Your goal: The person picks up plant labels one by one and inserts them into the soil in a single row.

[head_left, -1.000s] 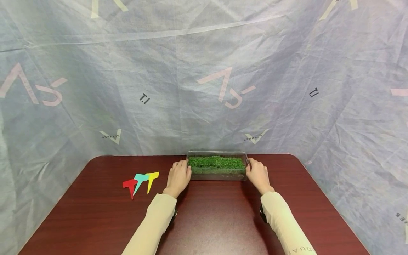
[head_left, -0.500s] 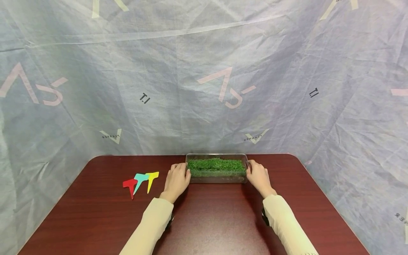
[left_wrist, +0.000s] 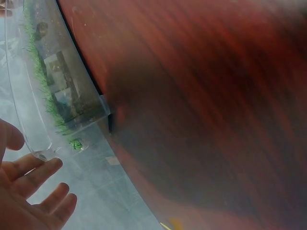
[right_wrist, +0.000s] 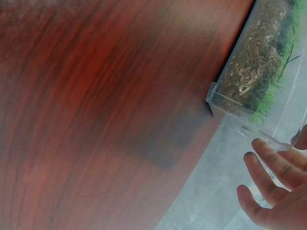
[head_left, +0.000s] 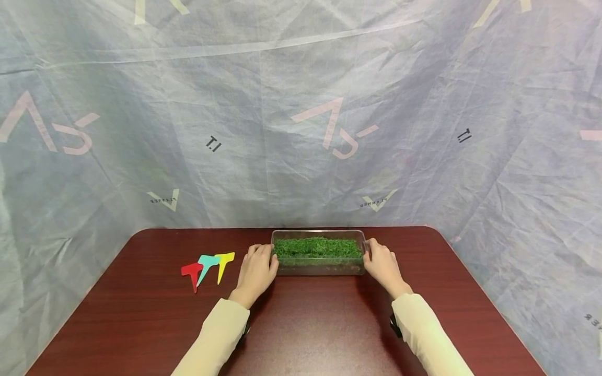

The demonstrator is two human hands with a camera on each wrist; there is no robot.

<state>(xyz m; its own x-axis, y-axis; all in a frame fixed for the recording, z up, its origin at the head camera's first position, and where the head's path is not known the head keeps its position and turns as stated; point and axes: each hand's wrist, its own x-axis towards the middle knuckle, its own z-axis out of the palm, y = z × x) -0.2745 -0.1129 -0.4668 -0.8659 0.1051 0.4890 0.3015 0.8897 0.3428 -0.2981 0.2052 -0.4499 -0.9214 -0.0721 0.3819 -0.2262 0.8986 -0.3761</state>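
A clear rectangular plastic box (head_left: 317, 267) with green grass (head_left: 317, 247) inside stands at the far middle of the table. In the right wrist view, brown, soil-like bits (right_wrist: 252, 60) show through its wall beneath the grass. My left hand (head_left: 256, 272) holds the left end of the box; in the left wrist view the thumb and first fingers pinch its upper corner while the other fingers spread free. At the opposite end, my right hand (head_left: 383, 266) pinches the rim between thumb and fingers, the rest of its fingers loose below.
Left of the box lie three T-shaped plant labels: a red one (head_left: 192, 270), a light blue one (head_left: 207, 262) and a yellow one (head_left: 224, 260), close together. The dark red table (head_left: 310, 324) ends at a grey printed cloth (head_left: 301, 172) hanging behind and at both sides.
Both hands have drawn the box a little toward me and slightly left across the table. The plant labels have stayed where they were.
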